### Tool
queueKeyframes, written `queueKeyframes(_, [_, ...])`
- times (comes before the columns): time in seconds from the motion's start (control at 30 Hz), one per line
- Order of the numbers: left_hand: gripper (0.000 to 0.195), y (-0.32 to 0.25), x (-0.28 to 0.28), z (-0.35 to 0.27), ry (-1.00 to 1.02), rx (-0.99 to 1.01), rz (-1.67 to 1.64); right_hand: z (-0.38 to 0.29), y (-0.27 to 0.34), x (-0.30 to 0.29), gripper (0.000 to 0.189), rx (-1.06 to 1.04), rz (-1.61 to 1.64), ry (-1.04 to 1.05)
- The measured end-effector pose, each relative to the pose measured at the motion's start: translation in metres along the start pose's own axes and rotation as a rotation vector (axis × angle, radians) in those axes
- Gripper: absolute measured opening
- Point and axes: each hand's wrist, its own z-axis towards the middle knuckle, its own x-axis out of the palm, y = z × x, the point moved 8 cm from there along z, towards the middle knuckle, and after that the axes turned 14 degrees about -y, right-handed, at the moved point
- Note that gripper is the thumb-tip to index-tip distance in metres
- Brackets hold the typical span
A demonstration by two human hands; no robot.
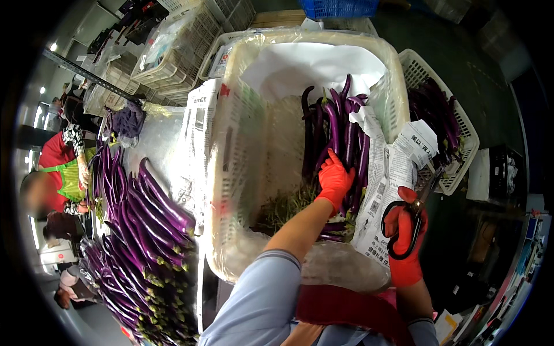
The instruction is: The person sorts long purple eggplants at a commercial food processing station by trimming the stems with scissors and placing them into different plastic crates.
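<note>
My left hand (336,178), in a red-orange rubber glove, lies on long purple eggplants (349,138) inside a big white plastic crate (318,38). Its index finger points forward along them; whether the fingers grip one is hidden. My right hand (404,242), gloved alike, holds black-handled scissors (417,205) near the crate's right rim, blades pointing up and right. Newspaper sheets (381,194) drape over that rim beside the eggplants. White paper (303,67) lines the far end. Cut green stem pieces (288,207) lie on the crate's floor near me.
A large heap of eggplants (143,225) covers the metal table (162,134) on the left. Another crate (465,166) with eggplants stands at right. Stacked crates (177,52) and a blue crate (339,8) are farther off. A co-worker (60,164) stands across the table.
</note>
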Motion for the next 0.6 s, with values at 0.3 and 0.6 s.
queueKeyframes(0.3, [0.045,-0.008,-0.002,0.034,0.31,0.531,0.218,0.002,0.002,0.002,0.039,0.021,0.044,0.053])
queueKeyframes(0.6, [0.009,-0.043,-0.136,-0.001,0.632,1.308,0.407,0.002,-0.003,-0.002,0.039,0.062,0.0,0.078])
